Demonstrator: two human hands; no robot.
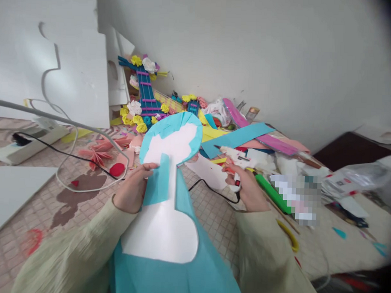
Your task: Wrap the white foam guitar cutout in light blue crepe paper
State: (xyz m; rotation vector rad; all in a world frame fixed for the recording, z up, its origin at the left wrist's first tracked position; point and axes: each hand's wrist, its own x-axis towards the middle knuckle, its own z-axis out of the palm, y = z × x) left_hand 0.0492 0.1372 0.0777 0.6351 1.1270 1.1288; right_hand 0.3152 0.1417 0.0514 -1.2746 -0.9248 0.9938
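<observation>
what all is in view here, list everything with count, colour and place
guitar-shaped cutout: one, white with teal paper folded around it, centre
glue gun: one, white with black cord, right of centre
decorated guitar: one, blue with yellow and white paper flowers, leaning at the wall
foam boards: several, white, upper left
power strip: one, white, far left
paper flowers: a few, pink and red, on the floor left of the cutout
teal strip: one, behind the glue gun
green tool: one, pen-like, beside the right hand
left hand: fingers grip the cutout's neck
right hand: holds the glue gun
</observation>
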